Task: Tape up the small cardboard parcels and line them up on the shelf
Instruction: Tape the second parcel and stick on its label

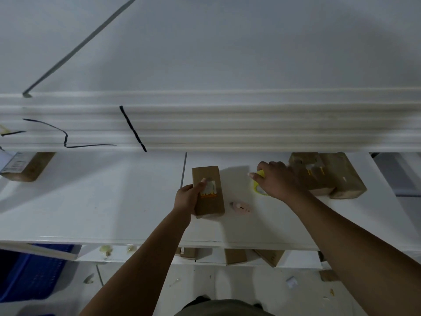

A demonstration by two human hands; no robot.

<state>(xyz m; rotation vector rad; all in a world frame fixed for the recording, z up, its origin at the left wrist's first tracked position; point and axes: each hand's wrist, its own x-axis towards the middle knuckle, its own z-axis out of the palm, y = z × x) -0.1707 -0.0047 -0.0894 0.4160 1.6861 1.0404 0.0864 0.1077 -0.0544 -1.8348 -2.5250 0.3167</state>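
A small brown cardboard parcel [208, 191] with a white and orange label stands on the white shelf [114, 201]. My left hand [188, 197] grips its left side, thumb on the label. My right hand [276, 179] lies over a yellow roll of tape [259, 185] to the parcel's right, fingers curled on it. Two more brown parcels [328, 174] lie side by side at the shelf's right end, just beyond my right hand. Another parcel [27, 166] lies at the far left, half under the upper shelf.
A small pink tool [241, 207] lies on the shelf between my hands. The upper shelf's white front edge [205, 124] overhangs the back. Below, several brown boxes [234, 256] sit on a lower shelf, and a blue crate [34, 274] stands on the floor at left.
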